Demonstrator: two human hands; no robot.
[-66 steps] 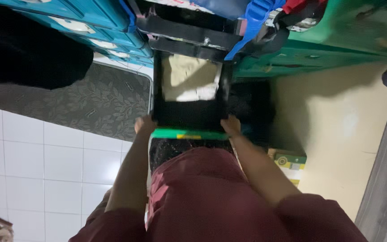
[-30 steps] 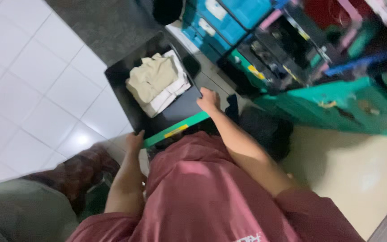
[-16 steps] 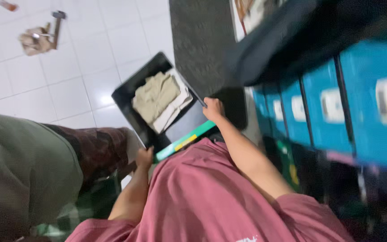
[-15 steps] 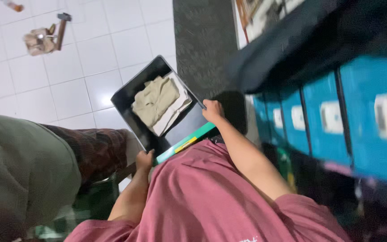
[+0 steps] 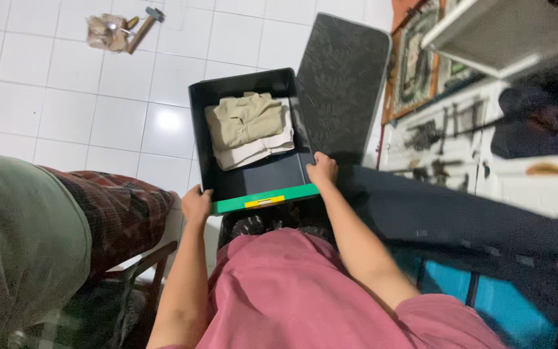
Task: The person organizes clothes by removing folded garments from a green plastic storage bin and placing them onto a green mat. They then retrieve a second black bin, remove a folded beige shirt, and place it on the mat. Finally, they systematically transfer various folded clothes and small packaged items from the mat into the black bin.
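Over the floor (image 5: 66, 97), both hands, left (image 5: 196, 205) and right (image 5: 322, 170), grip the stiff, seemingly light drawer (image 5: 263, 201) at its front corners, fingers wrapped; soft clothes (image 5: 250, 128) inside.

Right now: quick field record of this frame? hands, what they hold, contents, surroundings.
left hand: grips near-left corner of drawer
right hand: grips near-right corner of drawer
drawer: black, green front edge, held out in front of the torso
contents: folded beige clothes, at the far end
floor: white tiles
mat: dark, right of drawer
small object: on tiles, far left, too blurred to identify
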